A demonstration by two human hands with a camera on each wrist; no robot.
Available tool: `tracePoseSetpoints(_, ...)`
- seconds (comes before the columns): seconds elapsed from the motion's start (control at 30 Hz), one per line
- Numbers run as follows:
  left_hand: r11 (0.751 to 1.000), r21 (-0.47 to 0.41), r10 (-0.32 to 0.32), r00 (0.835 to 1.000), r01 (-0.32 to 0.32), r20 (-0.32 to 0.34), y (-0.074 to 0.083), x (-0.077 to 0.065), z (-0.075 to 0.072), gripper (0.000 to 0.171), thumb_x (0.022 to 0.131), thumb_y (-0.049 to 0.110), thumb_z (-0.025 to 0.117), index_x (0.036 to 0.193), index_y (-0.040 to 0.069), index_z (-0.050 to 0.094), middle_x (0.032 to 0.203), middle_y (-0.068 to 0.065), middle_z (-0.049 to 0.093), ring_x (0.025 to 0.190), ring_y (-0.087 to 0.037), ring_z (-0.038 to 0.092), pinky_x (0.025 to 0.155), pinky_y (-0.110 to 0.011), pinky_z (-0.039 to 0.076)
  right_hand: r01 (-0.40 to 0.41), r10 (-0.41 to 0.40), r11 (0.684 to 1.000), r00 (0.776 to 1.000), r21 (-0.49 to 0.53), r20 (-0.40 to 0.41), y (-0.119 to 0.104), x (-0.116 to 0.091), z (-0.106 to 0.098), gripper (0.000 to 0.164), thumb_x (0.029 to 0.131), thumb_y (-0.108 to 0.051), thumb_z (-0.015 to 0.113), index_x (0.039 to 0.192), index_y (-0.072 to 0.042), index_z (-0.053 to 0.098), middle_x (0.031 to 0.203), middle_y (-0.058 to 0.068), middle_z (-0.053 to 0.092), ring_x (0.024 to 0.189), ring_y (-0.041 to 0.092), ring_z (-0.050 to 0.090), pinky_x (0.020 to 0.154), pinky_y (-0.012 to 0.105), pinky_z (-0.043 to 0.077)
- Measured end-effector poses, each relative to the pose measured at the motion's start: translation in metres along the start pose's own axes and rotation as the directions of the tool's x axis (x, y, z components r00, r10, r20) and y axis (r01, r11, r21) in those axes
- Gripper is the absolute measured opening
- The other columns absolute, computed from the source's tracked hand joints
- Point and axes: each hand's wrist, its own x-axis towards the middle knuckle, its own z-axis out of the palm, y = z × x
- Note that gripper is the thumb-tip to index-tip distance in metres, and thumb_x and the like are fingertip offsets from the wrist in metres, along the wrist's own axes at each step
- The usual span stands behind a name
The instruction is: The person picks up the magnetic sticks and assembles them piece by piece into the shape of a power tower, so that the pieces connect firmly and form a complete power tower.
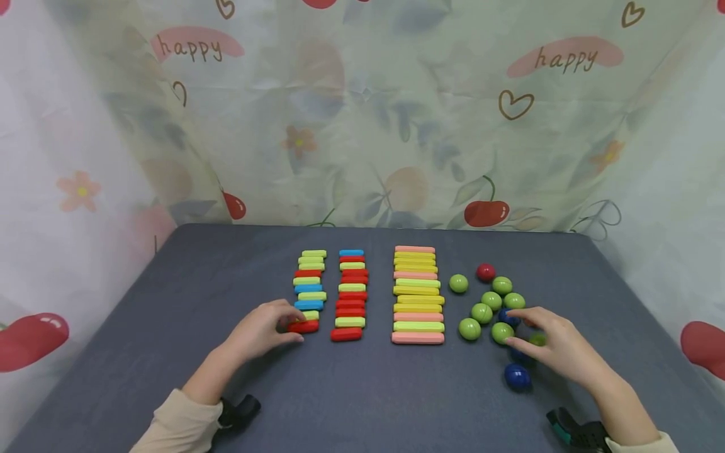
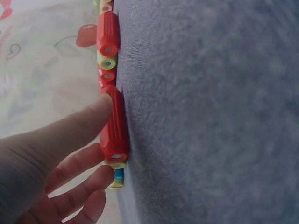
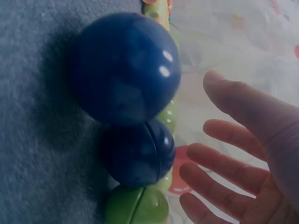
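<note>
My left hand (image 1: 262,328) is at the near end of the leftmost column of short ridged sticks. Its thumb and fingertips pinch a red stick (image 2: 114,126), thumb on one side and fingers on the other. My right hand (image 1: 557,346) hovers with spread fingers over a group of glossy balls and holds nothing. A blue ball (image 1: 518,377) lies nearest the front, in front of that hand. The right wrist view shows this blue ball large, with another blue ball (image 3: 138,154) and a green ball (image 3: 138,205) behind. The right fingers partly hide some balls.
A second column of short sticks (image 1: 351,296) runs beside the first. Right of it lies a column of longer pink, yellow and green sticks (image 1: 418,300). Several green balls (image 1: 469,329) and one red ball (image 1: 485,272) lie on the dark grey table (image 1: 362,402). A printed curtain (image 1: 362,126) hangs behind.
</note>
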Motion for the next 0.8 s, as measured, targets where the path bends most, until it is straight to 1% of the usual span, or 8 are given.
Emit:
tracePoseSetpoints(0.17, 0.999, 0.041, -0.02, 1.0, 0.02, -0.008, 0.002, 0.001, 0.002, 0.031, 0.072, 0.025, 0.08, 0.1, 0.016, 0.07, 0.084, 0.005, 0.059, 0.073, -0.01, 0.049, 0.063, -0.023, 0.043, 0.069, -0.069, 0.998, 0.997, -0.013, -0.043, -0.001, 0.001, 0.007, 0.038, 0.072, -0.021, 0.08, 0.105, -0.008, 0.067, 0.095, 0.001, 0.066, 0.082, 0.021, 0.061, 0.07, 0.031, 0.05)
tracePoseSetpoints(0.27, 0.997, 0.067, -0.023, 1.0, 0.024, -0.02, 0.004, 0.002, 0.004, 0.031, 0.071, 0.024, 0.081, 0.099, 0.016, 0.071, 0.086, 0.005, 0.06, 0.075, -0.009, 0.051, 0.066, -0.025, 0.046, 0.074, -0.075, 0.997, 0.997, -0.015, -0.032, -0.004, 0.003, 0.009, 0.039, 0.072, -0.022, 0.08, 0.105, -0.009, 0.067, 0.095, -0.001, 0.066, 0.081, 0.018, 0.06, 0.069, 0.03, 0.05)
tracePoseSetpoints(0.43, 0.991, 0.131, 0.001, 0.999, 0.005, -0.043, 0.005, 0.004, 0.005, 0.031, 0.07, 0.023, 0.081, 0.099, 0.014, 0.071, 0.087, 0.003, 0.063, 0.077, -0.009, 0.054, 0.071, -0.029, 0.05, 0.039, -0.038, 0.999, 0.998, -0.011, 0.045, -0.01, 0.004, 0.006, 0.038, 0.073, -0.027, 0.079, 0.105, -0.009, 0.067, 0.093, -0.002, 0.065, 0.078, 0.012, 0.058, 0.067, 0.028, 0.049)
tracePoseSetpoints(0.5, 0.989, 0.15, 0.01, 0.999, -0.003, -0.051, 0.006, 0.004, 0.006, 0.03, 0.071, 0.022, 0.081, 0.098, 0.014, 0.071, 0.086, 0.002, 0.064, 0.077, -0.01, 0.054, 0.071, -0.029, 0.05, 0.02, -0.02, 1.0, 0.996, 0.004, 0.082, -0.011, 0.003, 0.004, 0.038, 0.072, -0.029, 0.079, 0.103, -0.011, 0.067, 0.089, -0.004, 0.063, 0.075, 0.007, 0.054, 0.064, 0.025, 0.047)
tracePoseSetpoints(0.57, 0.989, 0.15, 0.013, 0.998, -0.005, -0.057, 0.006, 0.003, 0.006, 0.03, 0.072, 0.021, 0.08, 0.099, 0.013, 0.071, 0.086, 0.002, 0.065, 0.077, -0.011, 0.054, 0.071, -0.03, 0.051, 0.016, -0.02, 0.999, 0.993, 0.035, 0.119, -0.011, 0.001, 0.001, 0.037, 0.071, -0.031, 0.08, 0.099, -0.012, 0.067, 0.086, -0.005, 0.061, 0.071, 0.002, 0.05, 0.061, 0.022, 0.044)
tracePoseSetpoints(0.67, 0.991, 0.137, 0.01, 0.998, -0.003, -0.054, 0.005, 0.002, 0.006, 0.029, 0.073, 0.018, 0.079, 0.099, 0.013, 0.071, 0.087, 0.002, 0.065, 0.077, -0.01, 0.054, 0.069, -0.028, 0.049, 0.032, -0.046, 0.996, 0.982, 0.081, 0.184, -0.007, -0.002, -0.002, 0.037, 0.069, -0.035, 0.08, 0.096, -0.014, 0.066, 0.082, -0.007, 0.056, 0.067, -0.004, 0.042, 0.056, 0.019, 0.039)
tracePoseSetpoints(0.8, 0.994, 0.106, 0.005, 0.999, 0.0, -0.045, 0.004, 0.0, 0.003, 0.027, 0.074, 0.017, 0.078, 0.099, 0.013, 0.071, 0.087, 0.003, 0.065, 0.074, -0.009, 0.051, 0.065, -0.025, 0.046, 0.057, -0.092, 0.989, 0.959, 0.136, 0.268, -0.002, -0.007, -0.004, 0.04, 0.068, -0.037, 0.081, 0.095, -0.013, 0.065, 0.08, -0.008, 0.054, 0.065, -0.006, 0.04, 0.055, 0.018, 0.037)
